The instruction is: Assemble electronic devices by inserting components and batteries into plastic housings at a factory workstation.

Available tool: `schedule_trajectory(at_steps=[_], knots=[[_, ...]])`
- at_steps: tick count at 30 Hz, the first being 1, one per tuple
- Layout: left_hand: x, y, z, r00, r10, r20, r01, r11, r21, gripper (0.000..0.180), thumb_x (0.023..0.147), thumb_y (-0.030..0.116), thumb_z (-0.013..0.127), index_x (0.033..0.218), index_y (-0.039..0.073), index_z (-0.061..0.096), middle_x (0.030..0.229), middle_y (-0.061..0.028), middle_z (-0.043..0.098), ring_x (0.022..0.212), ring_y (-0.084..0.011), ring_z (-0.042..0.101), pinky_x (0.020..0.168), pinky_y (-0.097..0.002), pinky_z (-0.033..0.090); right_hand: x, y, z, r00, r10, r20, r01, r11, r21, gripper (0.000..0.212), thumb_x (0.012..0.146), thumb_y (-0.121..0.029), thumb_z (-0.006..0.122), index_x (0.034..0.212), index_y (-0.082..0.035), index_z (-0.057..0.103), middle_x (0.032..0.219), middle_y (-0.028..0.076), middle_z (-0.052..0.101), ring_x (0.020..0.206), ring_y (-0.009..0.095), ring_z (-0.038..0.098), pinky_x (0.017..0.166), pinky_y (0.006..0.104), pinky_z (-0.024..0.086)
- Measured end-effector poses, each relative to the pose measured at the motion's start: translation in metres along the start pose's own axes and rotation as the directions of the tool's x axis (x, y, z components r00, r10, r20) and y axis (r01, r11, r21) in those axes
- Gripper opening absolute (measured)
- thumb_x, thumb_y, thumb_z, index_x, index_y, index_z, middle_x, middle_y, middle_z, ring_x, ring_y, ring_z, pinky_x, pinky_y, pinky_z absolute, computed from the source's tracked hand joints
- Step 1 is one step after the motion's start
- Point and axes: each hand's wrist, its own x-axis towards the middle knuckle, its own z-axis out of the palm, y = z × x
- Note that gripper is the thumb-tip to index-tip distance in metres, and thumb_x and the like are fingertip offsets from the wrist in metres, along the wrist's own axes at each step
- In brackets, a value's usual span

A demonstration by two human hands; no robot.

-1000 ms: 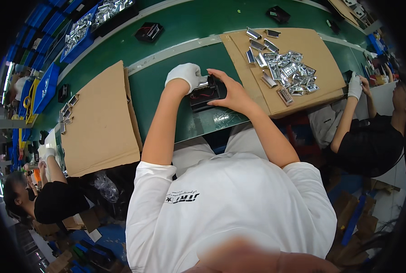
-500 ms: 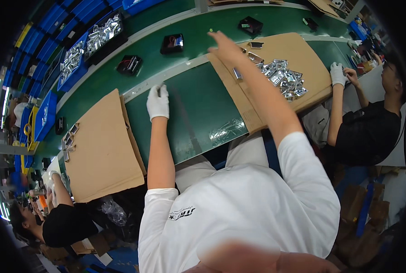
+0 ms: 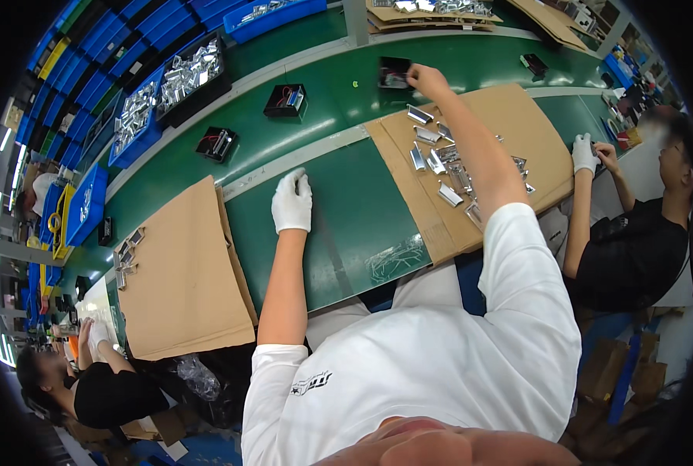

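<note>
My right hand (image 3: 430, 80) is bare and reaches across to the far green strip. Its fingers are closed at the right edge of an open black box (image 3: 394, 71) with small parts inside. My left hand (image 3: 292, 202), in a white glove, rests over the green tabletop (image 3: 346, 194) in front of me. Its fingers are curled in, and whatever they may hold is hidden. Under my right forearm, shiny silver metal pieces (image 3: 436, 161) lie scattered on a cardboard sheet (image 3: 540, 116); the arm covers part of them.
Two more open black boxes (image 3: 285, 101) (image 3: 217, 144) with wires stand along the strip to the left. Another cardboard sheet (image 3: 183, 272) lies at left, with several metal pieces (image 3: 129, 255). Bins of silver parts (image 3: 192, 74) stand behind. Co-workers sit at left and right (image 3: 633, 233).
My right hand has gone from outstretched fingers to closing on the black box, which sits farther left. The view has shifted; my left hand stays over the green tabletop.
</note>
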Motion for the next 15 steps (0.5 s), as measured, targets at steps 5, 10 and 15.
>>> schedule_trajectory(at_steps=[5, 10, 15], knots=[[-0.004, -0.007, -0.014, 0.946, 0.06, -0.317, -0.112, 0.983, -0.147, 0.017, 0.092, 0.01, 0.061, 0.105, 0.009, 0.071, 0.1, -0.0087, 0.073, 0.087, -0.0313, 0.068, 0.08, -0.0408, 0.054, -0.072, -0.155, -0.015, 0.816, -0.468, 0.339, 0.324, 0.856, 0.402, 0.033, 0.086, -0.004, 0.066, 0.115, -0.016, 0.056, 0.096, 0.009, 0.073, 0.076, 0.025, 0.066, 0.07, 0.035, 0.051], [-0.022, 0.033, -0.04, 0.936, 0.249, -0.25, -0.292, 0.944, -0.153, 0.016, 0.088, 0.004, 0.062, 0.099, 0.009, 0.072, 0.094, -0.0074, 0.073, 0.088, -0.0306, 0.068, 0.08, -0.0399, 0.053, -0.175, -0.202, -0.004, 0.627, -0.705, 0.331, 0.482, 0.685, 0.547, 0.033, 0.088, -0.003, 0.064, 0.117, -0.013, 0.054, 0.104, 0.007, 0.073, 0.091, 0.032, 0.068, 0.079, 0.041, 0.052], [-0.061, 0.053, -0.062, 0.869, 0.47, 0.157, -0.481, 0.876, 0.041, 0.017, 0.082, 0.002, 0.063, 0.094, 0.009, 0.073, 0.091, -0.0051, 0.073, 0.085, -0.0293, 0.067, 0.078, -0.0375, 0.052, -0.215, -0.199, -0.025, 0.689, -0.694, 0.211, 0.606, 0.71, 0.359, 0.022, 0.089, -0.008, 0.066, 0.11, -0.014, 0.065, 0.102, 0.005, 0.073, 0.095, 0.029, 0.067, 0.081, 0.0407, 0.053]])
